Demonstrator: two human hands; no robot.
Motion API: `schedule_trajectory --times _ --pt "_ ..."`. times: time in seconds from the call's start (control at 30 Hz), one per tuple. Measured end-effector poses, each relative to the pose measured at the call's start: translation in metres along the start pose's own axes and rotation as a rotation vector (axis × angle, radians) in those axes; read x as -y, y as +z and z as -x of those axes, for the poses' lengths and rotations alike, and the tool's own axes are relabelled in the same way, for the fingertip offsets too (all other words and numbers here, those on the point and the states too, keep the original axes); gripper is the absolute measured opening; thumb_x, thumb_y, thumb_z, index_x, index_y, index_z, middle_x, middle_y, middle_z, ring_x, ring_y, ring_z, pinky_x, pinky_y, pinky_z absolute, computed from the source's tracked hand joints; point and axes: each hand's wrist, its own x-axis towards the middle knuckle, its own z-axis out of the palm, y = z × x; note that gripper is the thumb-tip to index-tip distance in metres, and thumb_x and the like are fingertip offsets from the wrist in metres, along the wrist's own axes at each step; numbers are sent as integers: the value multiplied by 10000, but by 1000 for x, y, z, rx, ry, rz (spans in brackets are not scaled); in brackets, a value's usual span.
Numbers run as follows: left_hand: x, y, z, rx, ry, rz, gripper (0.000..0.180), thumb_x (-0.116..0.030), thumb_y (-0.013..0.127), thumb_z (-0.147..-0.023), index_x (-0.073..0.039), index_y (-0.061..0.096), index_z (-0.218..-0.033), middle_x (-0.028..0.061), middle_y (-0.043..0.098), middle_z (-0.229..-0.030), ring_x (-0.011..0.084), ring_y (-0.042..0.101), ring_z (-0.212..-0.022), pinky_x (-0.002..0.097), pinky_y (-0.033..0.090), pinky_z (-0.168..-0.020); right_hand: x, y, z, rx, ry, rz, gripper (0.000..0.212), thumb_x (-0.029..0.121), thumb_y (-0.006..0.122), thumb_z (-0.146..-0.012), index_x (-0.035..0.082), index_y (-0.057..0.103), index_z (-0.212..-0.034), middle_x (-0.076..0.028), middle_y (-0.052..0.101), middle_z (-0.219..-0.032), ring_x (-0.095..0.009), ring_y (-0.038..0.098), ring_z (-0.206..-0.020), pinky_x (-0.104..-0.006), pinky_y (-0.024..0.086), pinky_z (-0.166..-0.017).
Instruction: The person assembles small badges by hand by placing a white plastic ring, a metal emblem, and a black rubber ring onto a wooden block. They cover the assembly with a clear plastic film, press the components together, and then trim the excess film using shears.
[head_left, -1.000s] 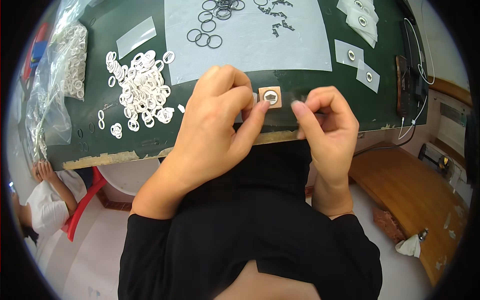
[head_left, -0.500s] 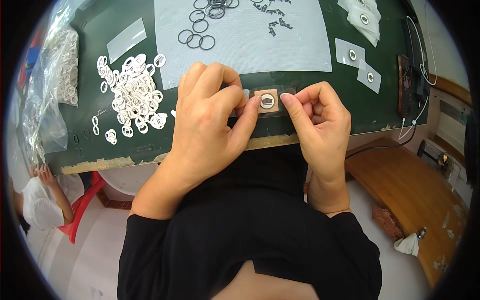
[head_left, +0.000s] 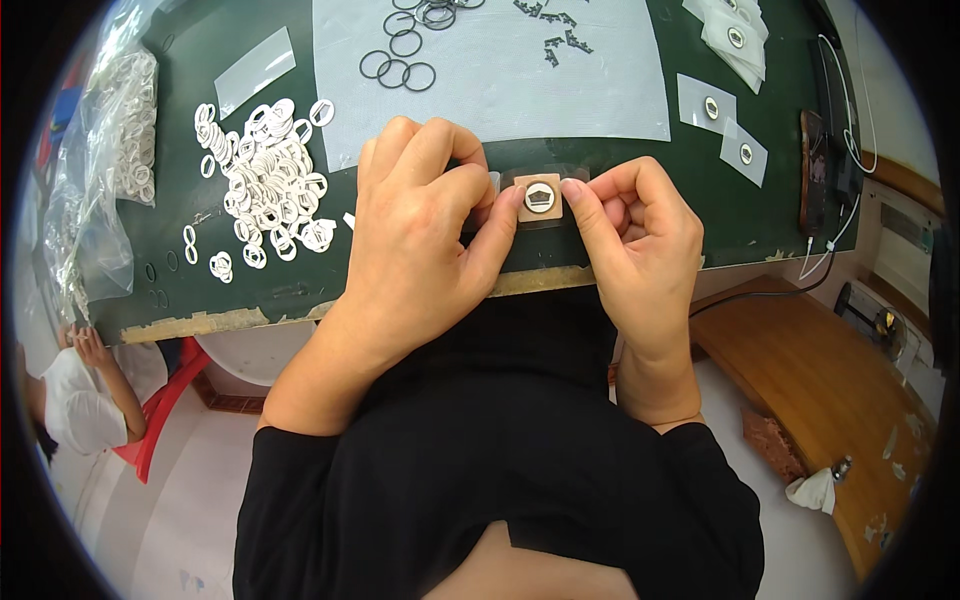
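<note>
A small tan square block (head_left: 526, 212) lies near the table's front edge, with a round white disc (head_left: 540, 197) bearing a dark emblem on its face. My left hand (head_left: 425, 205) has its fingers curled, its thumb tip against the block's left edge. On the other side my right hand (head_left: 640, 230) is closed, fingers folded, its thumb tip at the block's right edge. A patch of clear film (head_left: 575, 174) shows around the block. What the left fingertips press on is partly hidden behind the thumb.
Left lie a heap of white rings (head_left: 275, 185), a clear bag of rings (head_left: 137, 130) and a film strip (head_left: 255, 72). A grey sheet (head_left: 500, 90) carries black rings (head_left: 392, 73) and dark emblem pieces (head_left: 553, 44). Right are film squares with discs (head_left: 711, 107) and a phone-like device (head_left: 812, 170).
The view has shifted slightly. The block and disc sit a little more to the right in the picture, and the disc's emblem shows more clearly. My hands keep nearly the same pose.
</note>
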Motion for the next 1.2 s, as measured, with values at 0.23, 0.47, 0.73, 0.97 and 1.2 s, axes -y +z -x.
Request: schedule_trajectory --times 0.23,0.47,0.73,0.97,1.2 --pt "1 3 -1 -9 19 -17 251 -59 808 -784 -44 579 -682 54 569 -859 240 481 -807 347 379 -720 1 -3 -3 21 24 48 273 148 848 -835 19 610 -802 -20 524 -649 -100 468 -538 -265 394 -498" --pt "3 3 0 -17 8 -15 261 -80 818 -781 -53 582 -670 43 561 -848 233 480 -810 345 378 -723 6 -4 -7 48 40 121 329 198 881 -792 11 611 -797 -26 521 -634 -116 472 -541 -282 398 -502" --pt "-1 5 -1 -24 -6 -61 287 -129 842 -768 -57 590 -651 30 548 -835 230 479 -819 345 379 -753 8 -3 -9 31 45 179 342 229 877 -792 17 610 -771 -30 533 -608 -123 485 -529 -288 405 -502" --pt "-2 7 -2 -48 -11 -59 286 -121 845 -762 -50 591 -652 25 552 -831 230 482 -825 348 382 -764 6 -4 -15 84 111 148 355 258 878 -796 19 618 -756 -35 566 -587 -112 508 -517 -269 416 -495" --pt "0 2 1 -44 -17 -35 256 -91 836 -762 -38 604 -670 37 561 -835 231 484 -835 348 387 -764 8 -10 -16 161 175 36 359 284 885 -793 21 640 -786 -10 579 -591 -68 500 -523 -250 407 -489"
